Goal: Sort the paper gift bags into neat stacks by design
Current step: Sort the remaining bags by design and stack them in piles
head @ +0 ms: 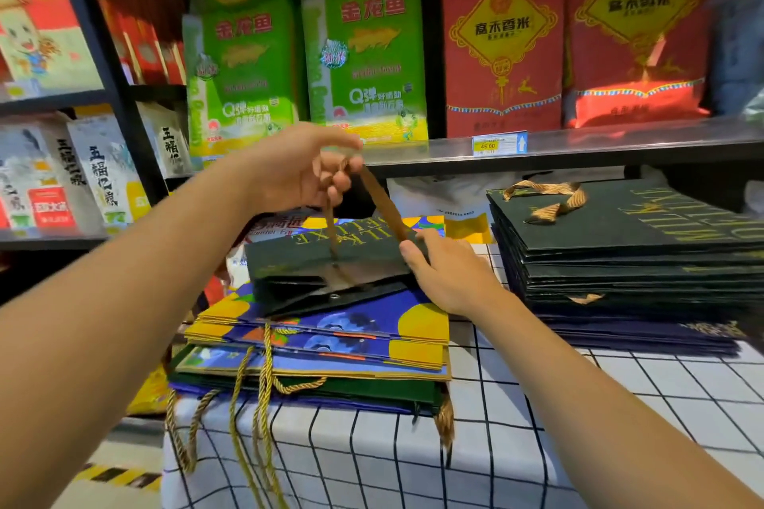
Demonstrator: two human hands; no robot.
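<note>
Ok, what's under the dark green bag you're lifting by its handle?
Under the dark green bag lies the mixed pile: blue-and-yellow patterned bags on top, a dark green one lower. Whatever sits directly beneath the lifted bag is covered.

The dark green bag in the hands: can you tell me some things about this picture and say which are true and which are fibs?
1. The left hand holds the brown ribbon handle of the dark green bag. True.
2. The right hand is up in the air, touching nothing. False: it rests on the dark green bag's edge.
3. The dark green bag sits on top of blue and yellow bags. True.
4. The stack of dark green bags on the right has pink bags on top. False: its top bag is dark green with gold letters.
5. The cloth under the bags is plain red. False: white with black lines.
</note>
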